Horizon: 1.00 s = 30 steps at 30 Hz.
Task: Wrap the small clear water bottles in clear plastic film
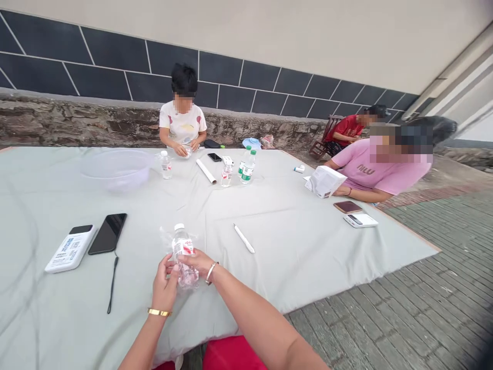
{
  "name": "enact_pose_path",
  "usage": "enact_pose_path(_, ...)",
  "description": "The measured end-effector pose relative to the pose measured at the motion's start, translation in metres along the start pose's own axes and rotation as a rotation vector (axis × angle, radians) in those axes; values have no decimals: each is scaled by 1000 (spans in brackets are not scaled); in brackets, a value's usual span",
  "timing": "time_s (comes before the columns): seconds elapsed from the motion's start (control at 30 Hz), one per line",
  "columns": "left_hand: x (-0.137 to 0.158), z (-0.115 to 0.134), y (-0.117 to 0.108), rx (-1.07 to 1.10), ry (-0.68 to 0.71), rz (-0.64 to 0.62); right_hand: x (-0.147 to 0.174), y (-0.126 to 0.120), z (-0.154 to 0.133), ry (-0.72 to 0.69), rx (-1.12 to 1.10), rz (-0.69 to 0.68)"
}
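Observation:
A small clear plastic bottle [182, 252] with a white cap and a red-and-white label is held upright in front of me, inside a thin clear plastic bag [168, 240]. My left hand [165, 287], with a gold bangle on the wrist, grips its lower part from the left. My right hand [199, 262], with a silver bangle, holds it from the right, fingers on the label. Both hands hover just above the pale grey cloth [292, 241].
A black phone [107, 233], a white device [71, 247] and a black cord [112, 284] lie left. A white pen [244, 238] lies right. Farther off are a clear basin [116, 168], several bottles [246, 165], a white tube [206, 170] and three seated people.

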<state>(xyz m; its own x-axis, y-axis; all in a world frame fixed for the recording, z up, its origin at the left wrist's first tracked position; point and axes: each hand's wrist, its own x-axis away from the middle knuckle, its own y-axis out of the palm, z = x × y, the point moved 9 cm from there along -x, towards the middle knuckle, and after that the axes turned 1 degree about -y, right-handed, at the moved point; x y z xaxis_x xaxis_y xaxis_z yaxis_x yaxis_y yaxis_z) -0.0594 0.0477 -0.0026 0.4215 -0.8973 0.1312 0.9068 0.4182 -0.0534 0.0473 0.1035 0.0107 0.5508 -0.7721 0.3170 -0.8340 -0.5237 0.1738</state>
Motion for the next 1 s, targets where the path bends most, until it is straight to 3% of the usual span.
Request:
enact_pose_path(0.1, -2, -3, 7, 52, -120, -3, 5, 2, 6, 53, -173, -56)
enact_pose_path(0.2, -3, -10, 17, 120, -216, -63, 6, 0, 12, 61, -173, -91)
enact_pose_path(0.3, -2, -13, 15, 53, -228, -48, 4, -6, 19, 71, -144, -28)
enact_pose_path(0.43, -4, -16, 12, 22, -267, -3, 1, -12, 20, 60, 23, 90)
enact_pose_path(0.63, -19, -22, 4, 10, -336, 79, -5, -19, 14, 20, 475, 259)
enact_pose_path(0.8, -40, -24, -10, 40, -336, 170, -8, -13, 12, 26, 682, 255)
enact_pose_path(1.0, -47, -29, -28, 118, -379, 337, -5, -25, 1, 76, 748, 216)
